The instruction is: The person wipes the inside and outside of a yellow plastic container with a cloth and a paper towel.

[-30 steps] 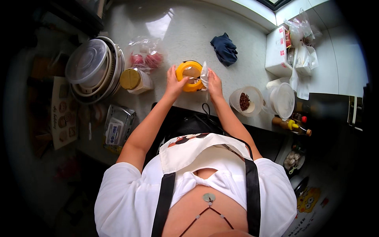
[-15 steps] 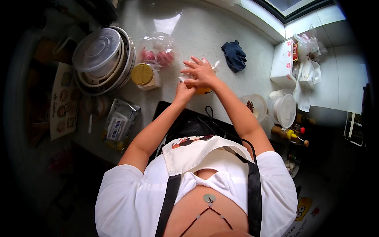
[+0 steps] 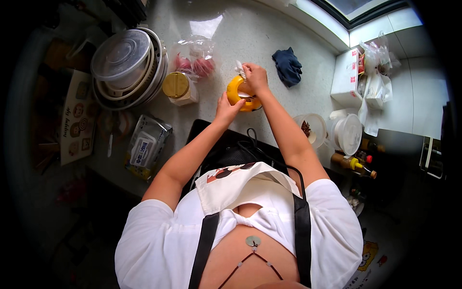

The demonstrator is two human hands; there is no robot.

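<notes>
Yellow ring-shaped plastic container (image 3: 243, 94) is sitting on the pale speckled worktop (image 3: 269, 43), just right of the gold-lidded jar (image 3: 177, 86) and left of the dark blue cloth (image 3: 288, 66). The left hand (image 3: 226, 107) is gripping its near side, while the right hand (image 3: 255, 77) is closing over its far rim, pinching a white crumpled wrapper (image 3: 239, 69). It could be tipping or sliding if the near-side grip loosens, I judge.

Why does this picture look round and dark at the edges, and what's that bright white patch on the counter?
Head view: a fisheye lens bends straight edges, such as the window sill, and leaves black corners. The white patch is window light glaring off the speckled counter. The hands at the yellow container are evenly lit and fairly sharp; things at the left rim sit dim.
</notes>
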